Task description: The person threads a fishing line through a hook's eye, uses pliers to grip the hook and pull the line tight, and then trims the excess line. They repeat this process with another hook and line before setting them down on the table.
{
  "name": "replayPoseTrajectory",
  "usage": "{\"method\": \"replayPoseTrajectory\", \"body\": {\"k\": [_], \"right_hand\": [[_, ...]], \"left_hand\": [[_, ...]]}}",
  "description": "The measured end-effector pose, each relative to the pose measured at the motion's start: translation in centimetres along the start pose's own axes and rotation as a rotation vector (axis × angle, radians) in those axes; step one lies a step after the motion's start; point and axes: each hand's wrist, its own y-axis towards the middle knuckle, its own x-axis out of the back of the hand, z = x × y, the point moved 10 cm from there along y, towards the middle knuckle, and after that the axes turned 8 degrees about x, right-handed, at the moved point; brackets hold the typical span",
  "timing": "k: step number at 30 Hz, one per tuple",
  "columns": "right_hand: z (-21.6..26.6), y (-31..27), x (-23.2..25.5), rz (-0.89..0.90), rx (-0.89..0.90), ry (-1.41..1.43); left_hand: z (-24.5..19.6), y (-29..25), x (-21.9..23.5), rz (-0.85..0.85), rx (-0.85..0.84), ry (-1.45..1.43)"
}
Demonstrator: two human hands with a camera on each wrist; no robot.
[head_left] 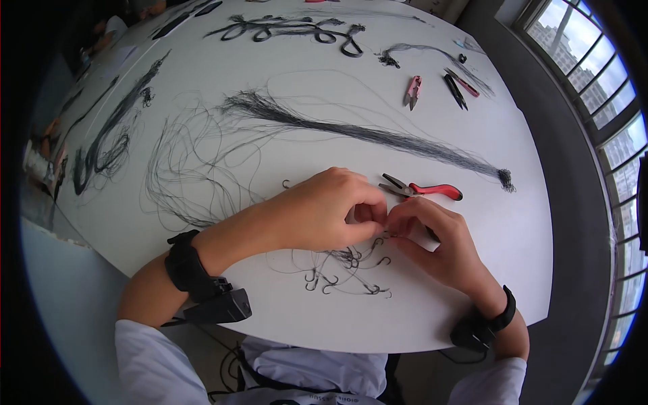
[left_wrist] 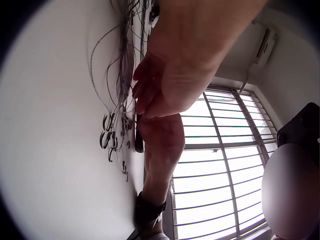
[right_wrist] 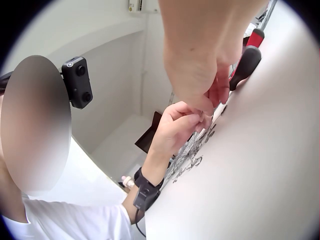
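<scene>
My left hand and right hand meet fingertip to fingertip, low over the white table. Thumb and fingers of each pinch thin dark fishing line with a small fish hook at the right fingertips; the exact grip is mostly hidden by the fingers. Just below them lies a loose cluster of black fish hooks on dark lines, which also shows in the left wrist view beside the left hand. Red-handled pliers lie with jaws parted beyond the right hand. Under that hand, a black handle shows in the right wrist view.
A long bundle of dark line stretches across the table, with loose loops at left. Pink snips and a black-handled tool lie farther back. More coiled bundles lie at the far side. A barred window stands at right.
</scene>
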Motion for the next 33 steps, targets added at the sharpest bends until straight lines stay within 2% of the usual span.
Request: {"method": "replayPoseTrajectory", "body": {"k": [3,9,12,14,18,20,27,30,33], "right_hand": [[0.0,0.0,0.0,-0.021,0.003,0.033],[-1.3,-0.5,0.2,-0.074,-0.063,0.170],[-1.0,-0.4,0.7,-0.126,-0.043,0.084],[-0.2,-0.4,1.2,-0.149,0.017,-0.144],[0.9,-0.4,1.8,-0.213,0.094,-0.209],[0.1,-0.7,2.2,-0.253,-0.005,-0.163],[0.3,-0.8,2.6,-0.259,0.031,-0.218],[0.7,-0.9,3.0,-0.289,0.048,-0.215],[0.6,-0.8,2.5,-0.231,-0.011,-0.085]], "left_hand": [[-0.3,0.0,0.0,0.001,-0.021,0.042],[-0.3,0.0,0.0,-0.016,-0.010,-0.049],[0.2,0.1,-0.1,0.026,0.062,-0.161],[0.8,-0.1,-0.9,0.125,0.202,-0.267],[0.4,-0.1,-0.7,0.100,0.145,-0.220],[0.4,0.0,-0.5,0.083,0.159,-0.229],[0.0,-0.1,-0.2,0.060,0.104,-0.175],[0.2,-0.2,-0.2,0.096,0.166,-0.124],[0.3,-0.2,-0.6,0.106,0.142,-0.046]]}}
